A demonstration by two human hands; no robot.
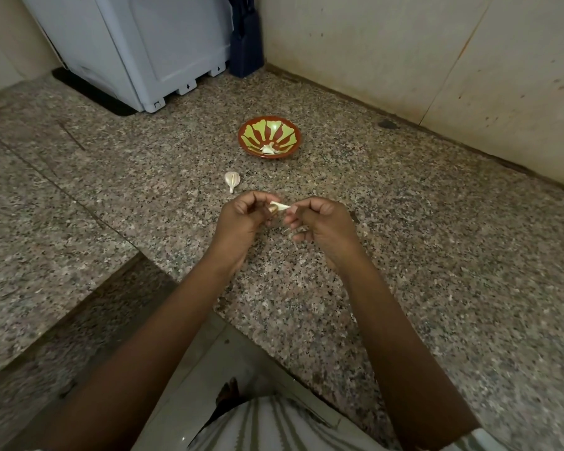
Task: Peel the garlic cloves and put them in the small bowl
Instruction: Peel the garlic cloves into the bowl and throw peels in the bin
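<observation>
My left hand (241,216) and my right hand (319,222) meet over the granite counter and pinch a pale garlic clove (280,206) between their fingertips. Both hands have curled fingers. Bits of papery skin (292,235) hang under my right hand. Beyond the hands stands the small red and green bowl (293,133) with peeled garlic (269,148) in it. The rest of a garlic bulb (232,179) lies on the counter just left of the hands, between them and the bowl.
A grey-blue appliance (137,43) stands at the back left of the counter. Tiled walls (420,60) close off the back and right. The counter's front edge (261,340) cuts inward near my body, with floor below.
</observation>
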